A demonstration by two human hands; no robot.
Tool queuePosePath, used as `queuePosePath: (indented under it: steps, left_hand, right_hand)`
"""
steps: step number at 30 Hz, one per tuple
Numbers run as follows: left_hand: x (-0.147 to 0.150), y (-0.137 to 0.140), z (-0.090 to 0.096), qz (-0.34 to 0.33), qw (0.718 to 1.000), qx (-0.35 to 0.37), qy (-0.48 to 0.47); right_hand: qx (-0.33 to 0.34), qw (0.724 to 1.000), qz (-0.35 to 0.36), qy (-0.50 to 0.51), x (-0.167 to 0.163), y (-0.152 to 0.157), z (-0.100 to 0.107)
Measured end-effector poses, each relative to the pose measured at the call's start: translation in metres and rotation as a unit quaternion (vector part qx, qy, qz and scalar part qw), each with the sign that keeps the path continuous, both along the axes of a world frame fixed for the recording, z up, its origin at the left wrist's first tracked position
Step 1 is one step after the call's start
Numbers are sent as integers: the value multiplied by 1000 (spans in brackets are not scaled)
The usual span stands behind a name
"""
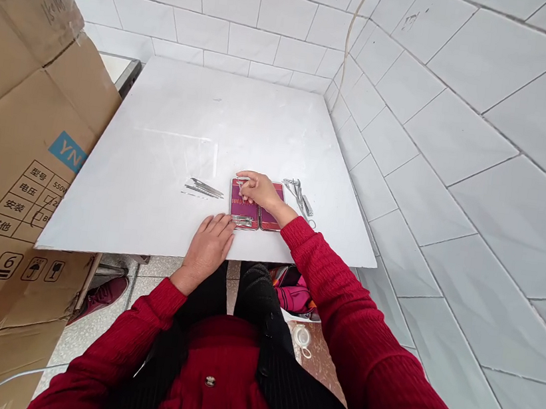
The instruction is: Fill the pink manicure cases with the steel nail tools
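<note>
An open manicure case point(273, 221) with a dark red and purple lining lies near the front edge of the white table. A nail clipper point(241, 220) rests along the bottom of its left half. Above that half, my right hand point(257, 190) has thumb and fingers drawn together in a pinch, the index finger reaching left; a small shiny piece shows by the fingertips, too small to name. My left hand point(210, 240) lies flat on the table edge, fingers extended, fingertips at the case's lower left corner. Several thin metal tools point(205, 188) lie left of the case. More metal tools and clippers point(299, 196) lie at its right.
The white table point(175, 104) meets tiled walls point(465, 122) behind and at the right. A large cardboard box point(21, 131) stands along the left side. Below the table are a dark red shoe point(102, 296) and a bright pink cloth item point(293, 298).
</note>
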State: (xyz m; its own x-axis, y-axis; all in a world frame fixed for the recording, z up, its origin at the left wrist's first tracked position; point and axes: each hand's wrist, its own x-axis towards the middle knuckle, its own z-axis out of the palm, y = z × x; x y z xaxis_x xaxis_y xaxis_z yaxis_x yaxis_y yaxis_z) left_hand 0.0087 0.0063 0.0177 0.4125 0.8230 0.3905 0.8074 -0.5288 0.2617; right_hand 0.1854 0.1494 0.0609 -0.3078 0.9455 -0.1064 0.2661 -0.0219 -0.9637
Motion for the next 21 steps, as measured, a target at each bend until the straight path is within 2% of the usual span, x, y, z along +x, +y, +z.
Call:
queuePosePath:
  steps: [6, 14, 21]
  left_hand:
    - [1, 1, -1, -2, 1000, 15, 6]
    - [0, 1, -5, -2, 999, 42, 16]
    - [0, 2, -5, -2, 999, 44, 11]
  right_hand:
    - [-5, 998, -59, 22, -2, 1, -4]
    - [51, 991, -114, -37, -24, 11, -10]
    - [85, 988, -114, -52, -27, 15, -18]
